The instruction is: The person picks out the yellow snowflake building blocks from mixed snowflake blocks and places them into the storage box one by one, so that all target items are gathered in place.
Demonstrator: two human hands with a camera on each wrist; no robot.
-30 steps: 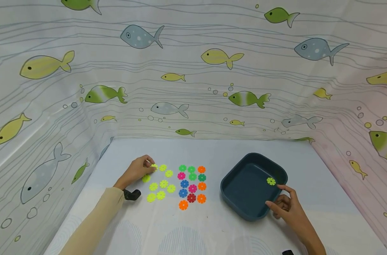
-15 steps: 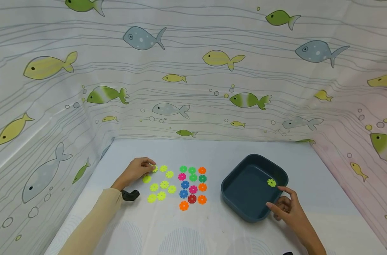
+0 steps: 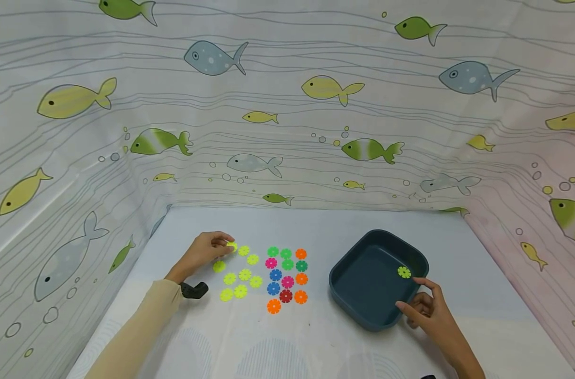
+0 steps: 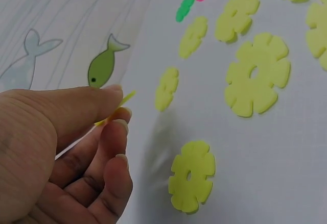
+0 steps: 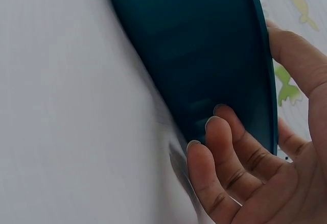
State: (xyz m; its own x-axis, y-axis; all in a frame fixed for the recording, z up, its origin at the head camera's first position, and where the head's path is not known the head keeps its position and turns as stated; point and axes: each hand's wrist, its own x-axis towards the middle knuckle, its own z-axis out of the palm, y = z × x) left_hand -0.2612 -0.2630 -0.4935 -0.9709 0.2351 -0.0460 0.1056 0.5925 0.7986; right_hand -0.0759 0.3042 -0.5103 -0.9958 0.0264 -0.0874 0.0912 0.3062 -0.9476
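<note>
In the head view my left hand (image 3: 205, 250) pinches a yellow-green flower-shaped plastic disc (image 3: 232, 246) between thumb and fingers. The left wrist view shows that disc (image 4: 127, 98) edge-on at the fingertips, raised over the table. Several matching yellow-green discs (image 3: 244, 275) lie flat close by. On the right, my right hand (image 3: 431, 313) holds the dark blue bin (image 3: 367, 284) by its near right wall. In the right wrist view the thumb (image 5: 296, 55) is at the rim while other fingers lie against the bin's outer wall (image 5: 204, 55). One yellow-green disc (image 3: 404, 272) is inside the bin.
Between the yellow-green discs and the bin lies a group of same-shaped discs in green, pink, blue, red and orange (image 3: 301, 297). A fish-print sheet (image 3: 292, 131) rises behind and along both sides of the white table (image 3: 315, 342).
My left hand has lifted slightly with the pinched disc, moving a little to the right. The head view has shifted slightly. My right hand keeps its hold on the bin.
</note>
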